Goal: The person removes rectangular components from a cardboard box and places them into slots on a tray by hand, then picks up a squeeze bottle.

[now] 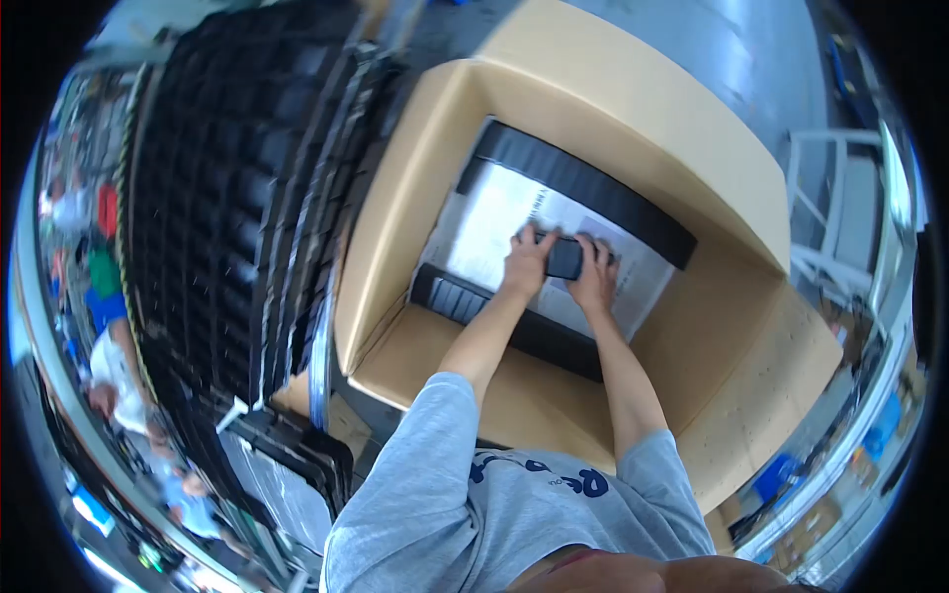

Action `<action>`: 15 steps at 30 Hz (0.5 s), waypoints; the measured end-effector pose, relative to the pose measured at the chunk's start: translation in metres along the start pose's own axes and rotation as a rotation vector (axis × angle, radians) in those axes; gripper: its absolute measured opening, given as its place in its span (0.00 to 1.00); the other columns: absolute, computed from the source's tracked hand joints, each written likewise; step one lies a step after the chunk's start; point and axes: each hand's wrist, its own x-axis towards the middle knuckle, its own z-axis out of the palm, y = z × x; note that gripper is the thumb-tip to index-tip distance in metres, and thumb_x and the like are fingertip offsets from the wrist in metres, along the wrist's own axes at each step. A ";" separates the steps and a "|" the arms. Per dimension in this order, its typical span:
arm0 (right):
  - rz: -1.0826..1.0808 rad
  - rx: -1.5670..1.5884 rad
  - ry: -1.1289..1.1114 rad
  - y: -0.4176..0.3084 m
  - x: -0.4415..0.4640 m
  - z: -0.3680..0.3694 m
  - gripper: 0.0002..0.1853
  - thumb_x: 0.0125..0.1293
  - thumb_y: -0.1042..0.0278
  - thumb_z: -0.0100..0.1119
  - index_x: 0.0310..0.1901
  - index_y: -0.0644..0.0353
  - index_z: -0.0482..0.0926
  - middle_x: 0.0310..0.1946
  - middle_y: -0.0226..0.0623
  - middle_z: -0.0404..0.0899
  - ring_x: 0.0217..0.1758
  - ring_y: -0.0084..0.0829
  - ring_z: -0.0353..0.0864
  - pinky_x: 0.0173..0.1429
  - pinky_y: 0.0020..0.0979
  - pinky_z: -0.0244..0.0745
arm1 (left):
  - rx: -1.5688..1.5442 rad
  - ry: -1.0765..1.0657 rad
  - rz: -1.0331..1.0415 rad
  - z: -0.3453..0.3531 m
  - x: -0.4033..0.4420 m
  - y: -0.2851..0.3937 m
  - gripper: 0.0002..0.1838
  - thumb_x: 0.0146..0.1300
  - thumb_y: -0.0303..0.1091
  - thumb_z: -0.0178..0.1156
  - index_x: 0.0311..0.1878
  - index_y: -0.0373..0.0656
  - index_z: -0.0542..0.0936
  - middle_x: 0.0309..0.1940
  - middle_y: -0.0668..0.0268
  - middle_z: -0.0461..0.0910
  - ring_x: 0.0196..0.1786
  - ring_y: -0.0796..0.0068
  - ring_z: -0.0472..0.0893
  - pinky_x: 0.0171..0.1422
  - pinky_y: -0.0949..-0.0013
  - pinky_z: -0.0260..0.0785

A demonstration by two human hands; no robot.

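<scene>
Inside a large open cardboard box (727, 212), my left hand (527, 263) and my right hand (593, 277) grip a small dark rectangular piece (564, 259) from both sides. It is over a pale sheet with print (484, 227). What the piece is, I cannot make out. A long row of black flat pieces (583, 183) lies along the far side of the sheet. A second black row (460, 296) runs along the near side, partly hidden under my forearms.
Tall stacks of black trays (227, 198) stand close to the box on the left. A black case-like stack with a clear cover (282, 474) is below them. White metal frames (840, 208) stand at the right. Several people are at work far left.
</scene>
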 end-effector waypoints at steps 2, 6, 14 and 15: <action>0.058 -0.030 0.003 -0.015 -0.009 -0.018 0.41 0.41 0.77 0.67 0.59 0.35 0.65 0.62 0.34 0.59 0.58 0.50 0.65 0.58 0.47 0.68 | -0.054 -0.003 -0.016 -0.007 -0.005 0.002 0.36 0.48 0.21 0.58 0.61 0.65 0.66 0.61 0.54 0.58 0.51 0.46 0.69 0.51 0.55 0.72; -0.160 -0.075 0.102 -0.052 -0.035 -0.085 0.41 0.40 0.76 0.65 0.60 0.40 0.64 0.59 0.36 0.63 0.55 0.44 0.68 0.57 0.43 0.65 | -0.093 0.063 0.015 -0.080 -0.050 0.029 0.34 0.49 0.25 0.58 0.60 0.67 0.65 0.56 0.56 0.59 0.48 0.48 0.69 0.46 0.55 0.74; -0.602 -0.060 0.201 -0.178 -0.162 -0.202 0.41 0.38 0.82 0.62 0.60 0.47 0.66 0.59 0.41 0.63 0.50 0.46 0.66 0.58 0.40 0.60 | -0.152 0.345 0.084 -0.212 -0.234 0.012 0.43 0.39 0.27 0.68 0.63 0.63 0.64 0.56 0.55 0.59 0.52 0.49 0.69 0.49 0.55 0.74; -0.650 -0.061 0.187 -0.200 -0.182 -0.203 0.42 0.36 0.83 0.62 0.60 0.47 0.66 0.59 0.41 0.63 0.52 0.47 0.65 0.58 0.40 0.61 | -0.156 0.400 0.068 -0.221 -0.264 0.002 0.44 0.39 0.26 0.68 0.63 0.63 0.64 0.56 0.54 0.59 0.52 0.49 0.70 0.51 0.56 0.73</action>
